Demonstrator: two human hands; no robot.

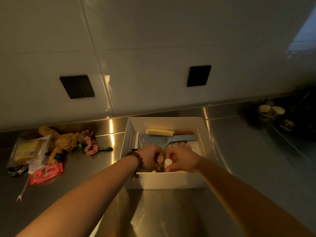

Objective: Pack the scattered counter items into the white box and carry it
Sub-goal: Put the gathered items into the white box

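The white box (171,181) sits on the steel counter (171,211), directly ahead of the person. Both hands are inside it at its near wall. The left hand (150,159), with a bead bracelet (136,159) at the wrist, curls its fingers round a small pale bottle (160,159). The right hand (183,159) grips a white-capped bottle (168,162). Both bottles stand upright, just beside each other.

Beyond the hands, a blue hairbrush (157,140) and a cream comb (159,132) lie in the box, long axes left to right, the brush handle pointing right.

To the left, on the counter: a plush toy (63,141), a checked scrunchie (90,146) and a red packet (46,173). A white tiled wall (153,48) carries two black sockets (77,86).
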